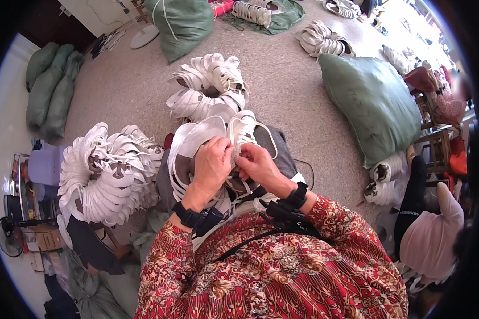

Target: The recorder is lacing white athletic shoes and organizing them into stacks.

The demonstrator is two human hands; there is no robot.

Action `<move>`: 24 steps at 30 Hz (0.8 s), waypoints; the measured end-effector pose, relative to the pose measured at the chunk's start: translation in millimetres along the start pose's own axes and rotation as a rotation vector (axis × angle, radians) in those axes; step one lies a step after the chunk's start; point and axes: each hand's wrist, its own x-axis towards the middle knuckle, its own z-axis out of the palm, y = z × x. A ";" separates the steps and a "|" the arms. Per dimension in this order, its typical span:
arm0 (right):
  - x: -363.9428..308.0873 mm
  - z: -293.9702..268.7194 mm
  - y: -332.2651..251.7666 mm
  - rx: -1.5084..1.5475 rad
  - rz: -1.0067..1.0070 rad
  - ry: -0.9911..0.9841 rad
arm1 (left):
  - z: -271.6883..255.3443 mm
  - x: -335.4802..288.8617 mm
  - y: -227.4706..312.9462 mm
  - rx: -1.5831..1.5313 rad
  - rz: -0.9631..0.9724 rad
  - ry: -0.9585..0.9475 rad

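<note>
On my lap rests a white shoe upper with eyelets, partly threaded with a white shoelace that loops out to its right. My left hand is closed on the upper's left edge. Close beside it, my right hand pinches the lace near the eyelets; the fingertips partly hide what they grip. More white uppers with brown linings lie nested against my left hand. Both wrists wear black straps.
A ring of stacked white uppers lies on the floor ahead. Another large bundle sits at my left. A full green sack stands at right, another at the far side. At the right edge sits another person.
</note>
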 end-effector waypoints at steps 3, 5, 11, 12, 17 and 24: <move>-0.5 -1.3 -1.1 -0.023 -0.040 -0.053 | 5.4 0.2 -2.2 0.093 0.053 -0.007; -1.8 -6.5 -4.2 0.018 -0.039 -0.091 | 6.7 -1.9 -2.6 0.155 0.106 -0.005; 9.2 -15.1 -19.7 0.033 0.110 -0.124 | 7.5 -25.6 14.6 0.236 0.153 0.007; 10.8 -13.2 -22.2 0.007 0.147 -0.154 | 8.0 -27.7 15.3 0.219 0.144 -0.012; 12.8 -11.3 -12.4 -0.015 0.118 -0.097 | 9.7 -29.8 11.0 0.078 0.085 0.046; -50.2 -89.8 -27.0 -0.310 0.065 -0.170 | 12.7 -34.6 1.6 0.121 0.081 0.063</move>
